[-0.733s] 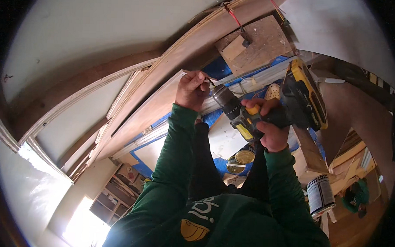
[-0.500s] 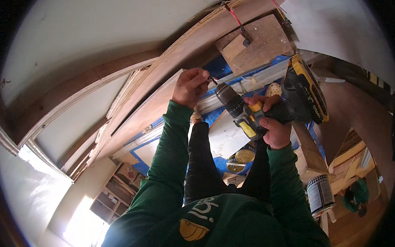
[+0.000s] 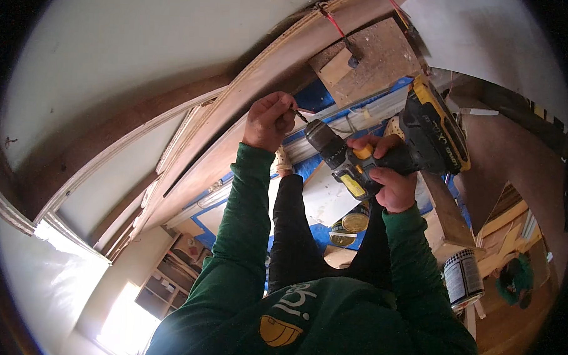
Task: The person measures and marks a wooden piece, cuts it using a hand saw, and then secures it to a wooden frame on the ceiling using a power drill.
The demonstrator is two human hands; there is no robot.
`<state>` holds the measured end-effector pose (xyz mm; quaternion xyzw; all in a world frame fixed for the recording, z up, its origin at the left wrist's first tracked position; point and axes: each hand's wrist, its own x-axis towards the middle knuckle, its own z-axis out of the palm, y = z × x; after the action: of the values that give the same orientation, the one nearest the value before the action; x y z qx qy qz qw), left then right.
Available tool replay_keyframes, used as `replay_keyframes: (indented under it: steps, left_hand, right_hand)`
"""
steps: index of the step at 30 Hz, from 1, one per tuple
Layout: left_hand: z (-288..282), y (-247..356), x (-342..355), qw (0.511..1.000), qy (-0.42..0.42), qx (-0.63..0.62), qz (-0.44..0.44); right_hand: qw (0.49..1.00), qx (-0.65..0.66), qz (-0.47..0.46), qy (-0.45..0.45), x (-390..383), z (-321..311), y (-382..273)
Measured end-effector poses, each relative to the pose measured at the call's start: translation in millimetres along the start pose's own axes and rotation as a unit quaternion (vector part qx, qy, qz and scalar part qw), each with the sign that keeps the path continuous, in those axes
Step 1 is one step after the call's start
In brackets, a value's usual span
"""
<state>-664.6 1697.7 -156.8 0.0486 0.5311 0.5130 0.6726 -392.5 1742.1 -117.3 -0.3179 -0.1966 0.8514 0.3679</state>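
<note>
My right hand (image 3: 389, 181) is wrapped round the grip of a black and yellow cordless drill (image 3: 348, 168), held level in front of me with its chuck toward the left. The drill's large battery (image 3: 437, 128) sticks out to the upper right. A thin dark drill bit (image 3: 300, 115) stands at the chuck's mouth. My left hand (image 3: 270, 122) pinches the bit's outer end between thumb and fingertips. How deep the bit sits in the chuck cannot be made out.
Curved plywood edges (image 3: 136, 106) run along the left, near my left forearm. Red wires (image 3: 334, 23) hang above a wooden board (image 3: 370, 63). Below are blue floor covering (image 3: 319, 232) and round tins (image 3: 356, 219). A paint can (image 3: 463, 279) stands at right; another person (image 3: 515, 279) is beyond.
My left hand has shifted slightly left, away from the chuck, and more of the bit shows between them. The drill has moved a little to the left in my right hand.
</note>
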Motion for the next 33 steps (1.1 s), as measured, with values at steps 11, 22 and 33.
replay_keyframes:
  steps: [11,22,33]
  left_hand:
    - [-3.0,-4.2,6.7,0.994,0.028,0.106,0.009]
    - [23.1,-36.0,60.5,0.929,0.312,0.106,0.170]
    - [14.7,-21.9,74.3,0.927,0.285,0.136,0.204]
  right_hand:
    - [1.000,0.015,0.008,0.002,4.1,-5.4,3.7]
    - [0.992,-0.044,-0.103,0.052,46.0,2.1,82.0]
    - [0.994,-0.001,-0.111,0.020,64.7,5.0,74.2]
